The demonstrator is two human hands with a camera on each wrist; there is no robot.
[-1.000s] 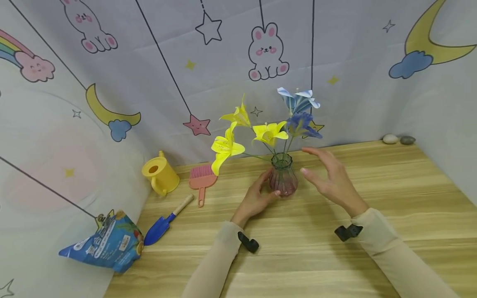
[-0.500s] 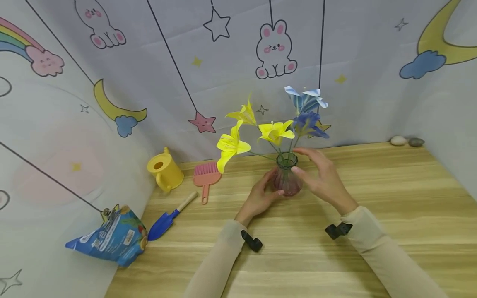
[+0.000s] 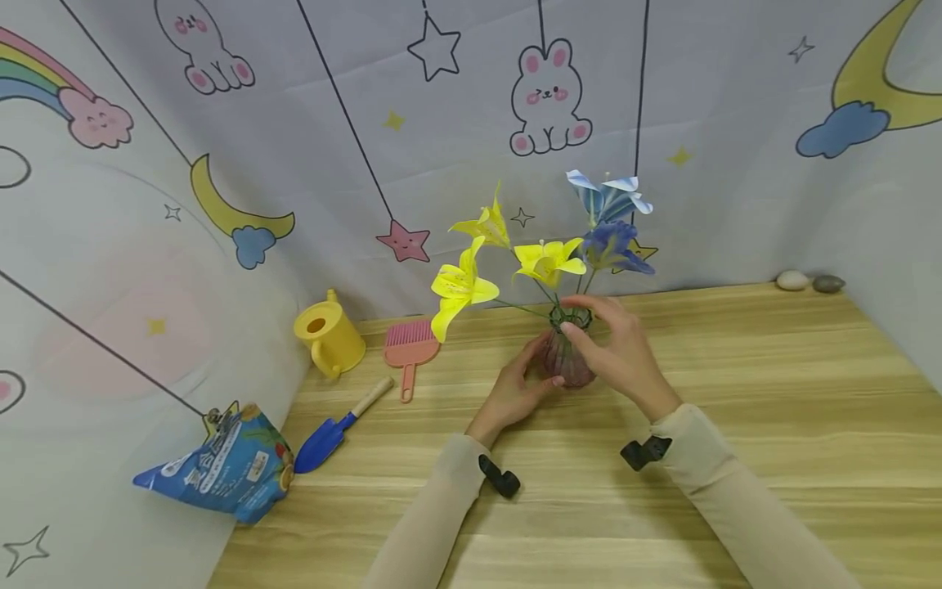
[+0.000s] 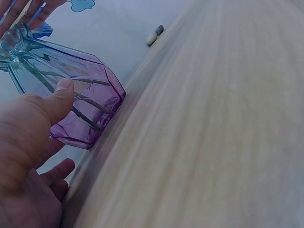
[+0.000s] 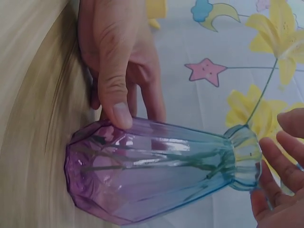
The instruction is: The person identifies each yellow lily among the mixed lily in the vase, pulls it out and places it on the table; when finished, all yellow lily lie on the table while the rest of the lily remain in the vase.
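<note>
A ribbed glass vase [image 3: 567, 364], purple below and blue-green at its neck, stands upright on the wooden table. My left hand [image 3: 509, 399] holds its lower body, thumb [image 4: 61, 97] on the near side and fingers behind. My right hand [image 3: 625, 353] is at the vase's neck, fingers spread around the rim; in the right wrist view the thumb is apart from the glass, and contact of the fingertips is unclear. Yellow lilies [image 3: 548, 262] lean left out of the vase. A light blue flower [image 3: 607, 200] and a dark blue flower [image 3: 614, 247] rise on the right. Stems show through the glass.
Left on the table are a yellow watering can [image 3: 331, 339], a pink dustpan-like tool [image 3: 410, 352] and a blue trowel [image 3: 324, 442]. A blue bag [image 3: 228, 470] stands by the left wall. Two stones [image 3: 792, 281] lie at the back right, before the patterned cloth [image 3: 456, 147].
My right hand has moved left, from beside the vase to its neck. My left hand stays on the vase. The head view has shifted slightly.
</note>
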